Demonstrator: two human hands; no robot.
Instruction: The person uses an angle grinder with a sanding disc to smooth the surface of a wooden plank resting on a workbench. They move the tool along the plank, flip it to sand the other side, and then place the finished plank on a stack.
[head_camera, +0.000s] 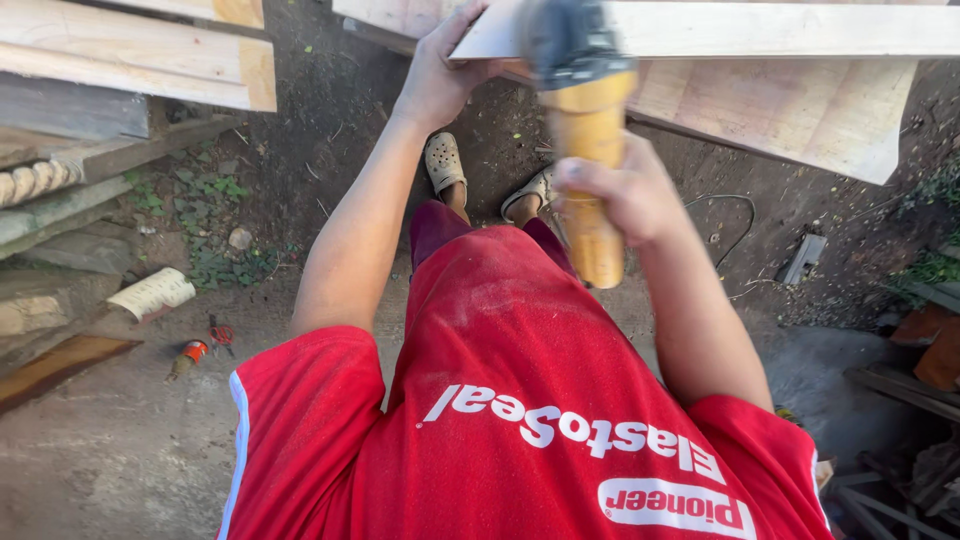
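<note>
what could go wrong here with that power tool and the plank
1. The left hand grips the edge of the plank close to the dark head of the yellow power tool; a slip could bring the two together.
2. The right hand alone holds the tool, which looks blurred, so a kick may be hard to control.
3. The feet wear open perforated clogs right below the work, with little protection if something drops.

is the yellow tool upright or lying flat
Roughly upright: the right hand grips the yellow tool by its handle, dark head up by the plank the left hand steadies. It is blurred.
</note>
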